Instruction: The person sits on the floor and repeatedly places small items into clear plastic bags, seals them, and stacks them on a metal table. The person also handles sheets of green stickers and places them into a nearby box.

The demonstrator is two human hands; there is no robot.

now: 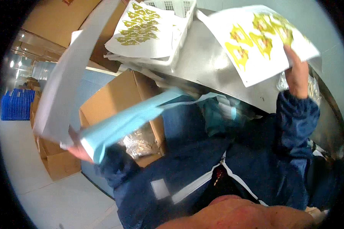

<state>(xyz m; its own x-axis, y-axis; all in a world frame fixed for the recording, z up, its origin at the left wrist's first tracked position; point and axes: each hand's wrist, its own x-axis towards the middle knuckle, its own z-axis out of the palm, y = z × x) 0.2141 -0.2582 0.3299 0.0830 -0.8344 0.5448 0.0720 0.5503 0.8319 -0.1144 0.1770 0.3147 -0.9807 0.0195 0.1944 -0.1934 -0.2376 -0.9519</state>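
Observation:
My right hand (297, 75) grips the lower edge of a white sheet printed with yellow-green leaf-like shapes (262, 42). The sheet is raised over the metal table and bends at its edges. On the left, my left hand (80, 149), partly blurred, is closed on a large white sheet (63, 86) that stands up in a curve. A light blue sheet or film (132, 120) also runs from this hand toward the table edge, smeared by motion. A stack of similarly printed sheets (139, 28) lies on a white plastic basket (176, 57) at the back.
The metal table (208, 49) spans the back and right. An open cardboard box (111, 97) holding clear plastic bags (139, 143) stands below it. Another clear bag (314, 86) lies beside my right wrist. More cartons (63, 164) and blue crates (17, 105) are at the left.

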